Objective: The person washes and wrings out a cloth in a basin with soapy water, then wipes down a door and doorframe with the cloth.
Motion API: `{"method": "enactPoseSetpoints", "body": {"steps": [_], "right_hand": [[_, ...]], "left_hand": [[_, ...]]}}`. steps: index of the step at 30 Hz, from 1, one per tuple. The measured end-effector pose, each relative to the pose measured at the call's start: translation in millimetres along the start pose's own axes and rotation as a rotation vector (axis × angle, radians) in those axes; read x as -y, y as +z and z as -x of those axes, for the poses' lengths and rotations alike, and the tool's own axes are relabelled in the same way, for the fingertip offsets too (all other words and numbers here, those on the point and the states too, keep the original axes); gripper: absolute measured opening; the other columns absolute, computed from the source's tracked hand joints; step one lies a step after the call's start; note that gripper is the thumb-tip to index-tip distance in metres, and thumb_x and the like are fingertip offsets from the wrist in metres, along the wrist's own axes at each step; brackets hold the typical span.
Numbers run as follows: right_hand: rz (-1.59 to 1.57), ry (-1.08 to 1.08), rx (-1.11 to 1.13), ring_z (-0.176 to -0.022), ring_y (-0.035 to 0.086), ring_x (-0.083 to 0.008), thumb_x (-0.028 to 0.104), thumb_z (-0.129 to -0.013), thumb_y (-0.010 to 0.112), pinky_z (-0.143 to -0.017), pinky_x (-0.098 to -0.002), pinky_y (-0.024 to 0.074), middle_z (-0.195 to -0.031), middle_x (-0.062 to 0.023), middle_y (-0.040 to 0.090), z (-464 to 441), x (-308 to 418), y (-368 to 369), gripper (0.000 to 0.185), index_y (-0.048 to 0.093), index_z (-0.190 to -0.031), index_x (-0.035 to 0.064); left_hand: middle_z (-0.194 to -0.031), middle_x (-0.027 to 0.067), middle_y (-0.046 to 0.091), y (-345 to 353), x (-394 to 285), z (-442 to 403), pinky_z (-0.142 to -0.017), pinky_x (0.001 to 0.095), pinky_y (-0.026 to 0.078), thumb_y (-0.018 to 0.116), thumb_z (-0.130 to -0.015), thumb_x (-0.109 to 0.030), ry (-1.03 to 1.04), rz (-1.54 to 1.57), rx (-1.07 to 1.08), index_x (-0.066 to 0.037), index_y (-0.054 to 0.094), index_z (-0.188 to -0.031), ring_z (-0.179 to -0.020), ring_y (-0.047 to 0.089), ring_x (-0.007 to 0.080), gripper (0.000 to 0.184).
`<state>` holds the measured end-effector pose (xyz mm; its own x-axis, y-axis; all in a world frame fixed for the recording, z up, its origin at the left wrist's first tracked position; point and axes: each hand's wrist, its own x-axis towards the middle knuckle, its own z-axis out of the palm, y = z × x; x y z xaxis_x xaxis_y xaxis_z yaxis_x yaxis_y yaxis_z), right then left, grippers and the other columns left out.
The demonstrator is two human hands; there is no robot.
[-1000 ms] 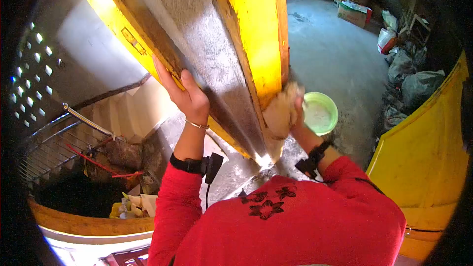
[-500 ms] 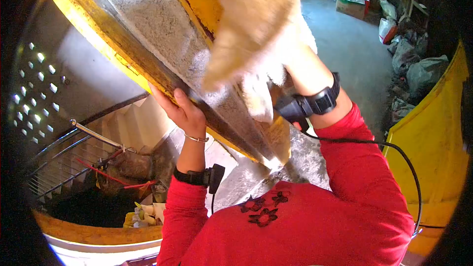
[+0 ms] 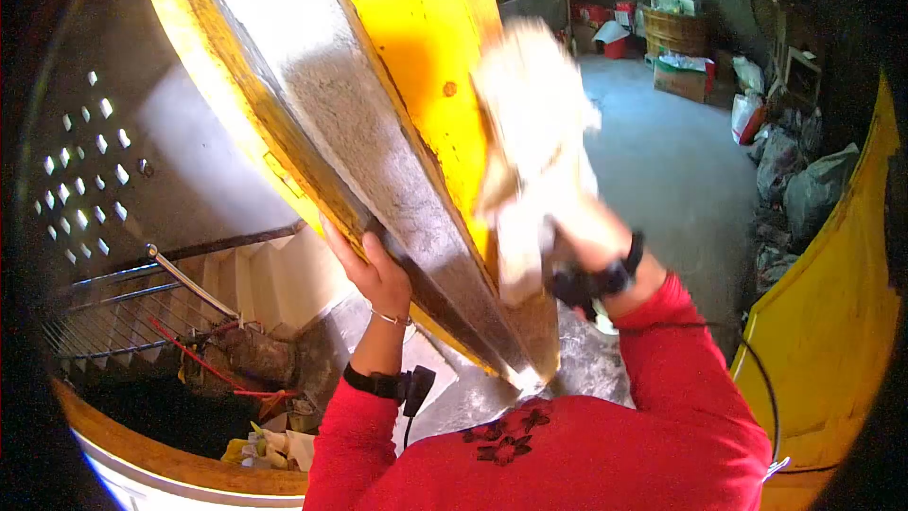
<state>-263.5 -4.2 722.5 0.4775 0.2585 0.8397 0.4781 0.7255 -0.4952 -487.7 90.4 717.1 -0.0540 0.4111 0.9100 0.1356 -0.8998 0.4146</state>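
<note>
Two bare hands work at a yellow frame (image 3: 416,28) in the head view, which slants from 11 o'clock at the top edge down toward 5 o'clock, a rough grey strip (image 3: 359,123) running along it. The left hand (image 3: 381,279), toward 8 o'clock, rests on the frame's near edge, its fingers close together along the outer side and its thumb set apart from them. The right hand (image 3: 575,225), at 3 o'clock, holds a pale cloth (image 3: 534,104), bunched toward 1 o'clock over the right edge of the frame; both are blurred, and I cannot tell whether those fingers are spread or pressed together, nor how firmly the cloth meets the surface. A black band circles each wrist, below red sleeves. Around 8 to 9 o'clock stand a stair (image 3: 255,274) and a metal railing (image 3: 109,322), with a wall pierced by small holes (image 3: 151,170) at 9 o'clock. Toward 2 o'clock, well apart from the hands, a cardboard box (image 3: 679,83) sits on the floor (image 3: 653,142) below a wooden tub (image 3: 673,33). Plastic bags (image 3: 821,191) lie at 3 o'clock, and a yellow panel (image 3: 823,341) stands near 4 o'clock.
</note>
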Motion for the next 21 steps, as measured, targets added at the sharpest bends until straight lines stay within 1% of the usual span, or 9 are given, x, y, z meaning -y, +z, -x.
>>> {"method": "enactPoseSetpoints", "body": {"steps": [4, 7, 9, 11, 12, 14, 16, 18, 21], "right_hand": [[0.198, -0.332, 0.056, -0.11, 0.048, -0.0218, 0.027, -0.093, 0.039, -0.096, -0.0347, 0.0387, -0.121, -0.0109, 0.049, -150.4, 52.1, 22.3, 0.039, 0.042, -0.124, 0.0034], [0.247, -0.33, 0.079, -0.111, 0.047, -0.022, 0.027, -0.093, 0.039, -0.096, -0.0347, 0.0383, -0.121, -0.0111, 0.049, -217.9, 70.5, 37.1, 0.039, 0.041, -0.125, 0.0032], [0.23, -0.297, 0.07, -0.112, 0.047, -0.0221, 0.027, -0.093, 0.039, -0.097, -0.0346, 0.038, -0.122, -0.0112, 0.049, -211.1, 59.9, 34.4, 0.04, 0.041, -0.125, 0.0031], [0.159, -0.243, 0.029, -0.113, 0.047, -0.0222, 0.026, -0.094, 0.038, -0.097, -0.0346, 0.0377, -0.122, -0.0114, 0.048, -154.7, 31.3, 19.0, 0.04, 0.04, -0.126, 0.003], [0.094, -0.18, 0.01, -0.113, 0.047, -0.0222, 0.026, -0.094, 0.038, -0.097, -0.0346, 0.0376, -0.123, -0.0114, 0.048, -113.2, 14.2, 9.1, 0.04, 0.04, -0.126, 0.0029], [-0.121, 0.051, -0.011, -0.114, 0.046, -0.0223, 0.026, -0.094, 0.038, -0.098, -0.0346, 0.0373, -0.123, -0.0116, 0.048, -26.0, -14.7, -3.6, 0.04, 0.04, -0.126, 0.0028], [-0.354, 0.217, -0.021, -0.114, 0.046, -0.0224, 0.026, -0.094, 0.038, -0.098, -0.0346, 0.037, -0.124, -0.0117, 0.048, 14.8, -14.5, -1.2, 0.04, 0.039, -0.127, 0.0027], [-0.547, 0.267, -0.017, -0.115, 0.046, -0.0225, 0.026, -0.094, 0.038, -0.098, -0.0346, 0.0367, -0.124, -0.0118, 0.048, 3.9, 0.2, 8.9, 0.041, 0.039, -0.127, 0.0025], [-0.794, 0.15, -0.01, -0.116, 0.045, -0.0227, 0.025, -0.094, 0.038, -0.099, -0.0345, 0.0363, -0.125, -0.0121, 0.047, -80.1, 16.9, 23.3, 0.041, 0.038, -0.128, 0.0024]], "left_hand": [[-0.14, 0.0226, 0.028, 1.3, 0.0, -1.6, -0.108, 0.0386, 0.017, 0.04, -0.087, -0.01, 0.032, -0.009, -0.007, 0.007, 0.021, -0.137, -0.131, 0.025, 0.0326, 0.055], [-0.141, 0.022, 0.027, 0.9, -4.0, -2.9, -0.108, 0.0385, 0.017, 0.04, -0.088, -0.01, 0.03, -0.004, -0.002, 0.007, 0.021, -0.137, -0.131, 0.025, 0.0326, 0.055], [-0.141, 0.0219, 0.027, -0.1, -7.5, -1.4, -0.108, 0.0384, 0.017, 0.04, -0.087, -0.01, -0.004, 0.006, -0.004, 0.007, 0.021, -0.136, -0.131, 0.024, 0.0325, 0.055], [-0.141, 0.0219, 0.027, 2.1, -7.8, -2.4, -0.108, 0.0383, 0.017, 0.04, -0.087, -0.009, -0.019, 0.019, 0.003, 0.007, 0.021, -0.136, -0.131, 0.024, 0.0326, 0.055], [-0.14, 0.022, 0.027, 0.6, -5.4, -1.4, -0.108, 0.0383, 0.017, 0.04, -0.087, -0.009, -0.015, 0.026, 0.005, 0.007, 0.022, -0.136, -0.131, 0.024, 0.0326, 0.055], [-0.14, 0.0222, 0.027, 0.5, 2.3, -0.2, -0.108, 0.0386, 0.016, 0.039, -0.086, -0.007, 0.01, 0.036, -0.003, 0.008, 0.022, -0.135, -0.131, 0.024, 0.0331, 0.055], [-0.14, 0.0224, 0.027, -1.4, -0.2, -0.2, -0.108, 0.0398, 0.016, 0.04, -0.085, -0.007, 0.004, -0.007, -0.003, 0.008, 0.025, -0.135, -0.131, 0.024, 0.0345, 0.054], [-0.14, 0.023, 0.028, -0.3, -1.3, -1.1, -0.108, 0.0403, 0.016, 0.041, -0.084, -0.007, -0.011, 0.004, -0.012, 0.007, 0.026, -0.134, -0.131, 0.024, 0.0355, 0.054], [-0.14, 0.0237, 0.028, 1.1, -4.3, -0.8, -0.108, 0.0407, 0.017, 0.042, -0.084, -0.008, -0.006, 0.004, -0.004, 0.007, 0.026, -0.134, -0.13, 0.025, 0.0366, 0.055]]}}
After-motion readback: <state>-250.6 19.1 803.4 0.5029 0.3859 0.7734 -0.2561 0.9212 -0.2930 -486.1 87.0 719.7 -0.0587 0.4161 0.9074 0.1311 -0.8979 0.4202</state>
